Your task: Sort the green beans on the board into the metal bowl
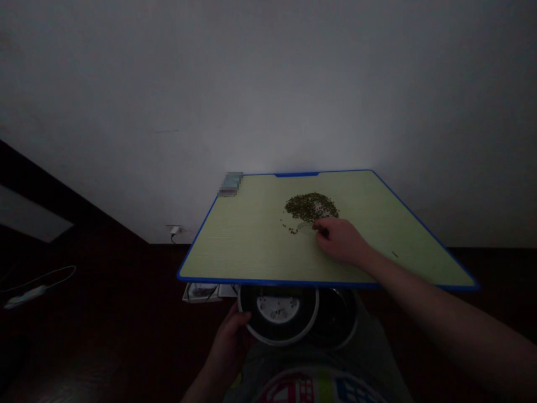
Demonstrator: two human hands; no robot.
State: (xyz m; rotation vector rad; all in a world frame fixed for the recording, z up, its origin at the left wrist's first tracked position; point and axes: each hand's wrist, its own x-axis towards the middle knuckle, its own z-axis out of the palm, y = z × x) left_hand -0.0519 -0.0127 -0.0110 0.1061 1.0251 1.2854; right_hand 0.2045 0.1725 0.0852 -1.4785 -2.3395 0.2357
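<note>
A heap of small brown grains (308, 207) lies on the pale yellow tabletop (243, 240). My right hand (339, 240) rests at the heap's near right edge with its fingers closed. What they hold, if anything, I cannot make out; faint curved lines show just left of the fingertips. Several loose grains lie left of the hand. Below the table's front edge, my left hand (232, 333) grips the left side of a round dark bowl (255, 330) with a pale rim, thumb over the rim. Inside the bowl shows a whitish patch with dark specks.
Beside the bowl, on its right, is a second dark round container (338, 322). A blurred stacked item (230, 183) occupies the table's far left corner. A small dark sliver (395, 254) lies at right. The wall (268, 89) stands behind; a plug (174, 230) and a white cable (59, 274) are at left.
</note>
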